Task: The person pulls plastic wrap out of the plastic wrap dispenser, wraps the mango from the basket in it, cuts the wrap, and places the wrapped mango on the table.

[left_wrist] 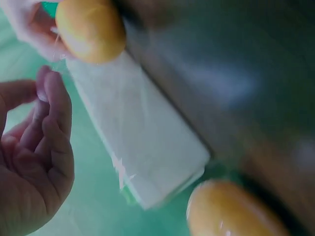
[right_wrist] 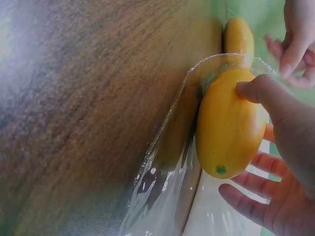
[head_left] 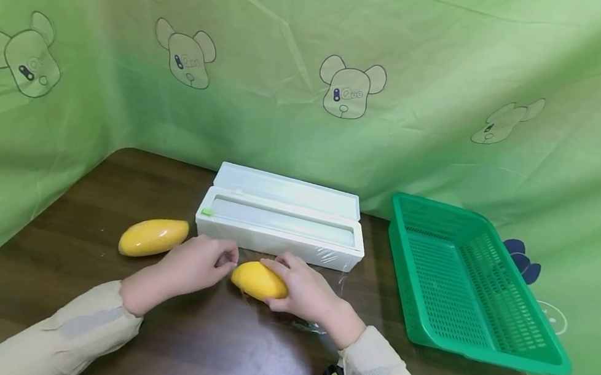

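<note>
A yellow mango [head_left: 258, 280] with a green stem spot lies in front of a white box, and my right hand [head_left: 306, 290] grips it with thumb and fingers. Under and around this mango spreads clear cling film [right_wrist: 160, 182], its cut edge curving past the fruit in the right wrist view. Just left of the mango is my left hand [head_left: 198, 267]; its thumb and fingertips pinch the film's edge, seen as a thin glint in the left wrist view. A second mango [head_left: 152, 237], shiny as if wrapped in film, lies beside the left wrist.
The white cling film box [head_left: 271, 246] stands behind the hands, lid raised, a roll inside and a green tab [head_left: 207, 211] at its left. A green plastic basket [head_left: 411, 311] sits at the right. Green printed cloth [head_left: 274, 129] hangs behind the brown table [head_left: 236, 359].
</note>
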Demonstrator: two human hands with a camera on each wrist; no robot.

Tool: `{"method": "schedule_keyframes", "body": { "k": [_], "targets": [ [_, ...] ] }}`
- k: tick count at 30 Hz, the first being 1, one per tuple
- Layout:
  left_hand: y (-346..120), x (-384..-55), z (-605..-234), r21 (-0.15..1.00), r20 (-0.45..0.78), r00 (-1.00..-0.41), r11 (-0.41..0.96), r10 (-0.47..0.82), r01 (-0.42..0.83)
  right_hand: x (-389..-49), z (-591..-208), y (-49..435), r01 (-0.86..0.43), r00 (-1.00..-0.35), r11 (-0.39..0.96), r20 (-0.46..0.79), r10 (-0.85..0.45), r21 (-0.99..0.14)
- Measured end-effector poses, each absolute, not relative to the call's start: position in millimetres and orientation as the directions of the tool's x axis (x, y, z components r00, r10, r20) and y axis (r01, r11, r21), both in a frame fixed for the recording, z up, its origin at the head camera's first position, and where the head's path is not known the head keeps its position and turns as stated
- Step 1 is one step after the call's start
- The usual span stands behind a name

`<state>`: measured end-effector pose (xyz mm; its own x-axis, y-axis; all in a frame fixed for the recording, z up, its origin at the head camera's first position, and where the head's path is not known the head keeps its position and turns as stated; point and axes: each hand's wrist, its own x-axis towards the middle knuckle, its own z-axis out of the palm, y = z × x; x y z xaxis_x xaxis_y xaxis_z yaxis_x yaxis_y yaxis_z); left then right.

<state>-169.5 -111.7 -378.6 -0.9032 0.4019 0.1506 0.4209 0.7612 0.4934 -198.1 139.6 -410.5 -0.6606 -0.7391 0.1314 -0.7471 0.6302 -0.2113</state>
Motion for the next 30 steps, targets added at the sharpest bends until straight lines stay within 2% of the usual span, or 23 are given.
{"method": "schedule_keyframes", "body": {
  "k": [6, 12, 17, 20, 23, 26, 30],
  "targets": [
    [-99, -175, -399, 0.545, 0.219, -0.896, 0.713, 0.386, 0.441, -198, -412, 137, -0.757, -0.649, 0.62, 0.122, -0.751, -0.206],
    [-95, -177, -409, 0.557, 0.2, -0.889, 0.699, 0.412, 0.449, -197, -407, 141, -0.756, -0.646, 0.611, 0.112, -0.755, -0.234],
    [-95, -178, -409, 0.563, 0.166, -0.893, 0.703, 0.419, 0.434, -194, -391, 162, -0.712, -0.688, 0.643, 0.095, -0.72, -0.282],
    [-95, -179, -407, 0.564, 0.165, -0.888, 0.698, 0.428, 0.441, -189, -382, 182, -0.642, -0.743, 0.711, 0.002, -0.669, -0.286],
    [-95, -180, -406, 0.56, 0.173, -0.88, 0.691, 0.441, 0.457, -182, -379, 202, -0.536, -0.79, 0.794, -0.163, -0.592, -0.287],
    [-94, -180, -405, 0.559, 0.171, -0.878, 0.69, 0.447, 0.461, -175, -382, 217, -0.477, -0.791, 0.825, -0.26, -0.554, -0.304],
    [-94, -180, -406, 0.564, 0.159, -0.878, 0.688, 0.452, 0.457, -177, -394, 231, -0.509, -0.755, 0.774, -0.238, -0.612, -0.377]
  ]
}}
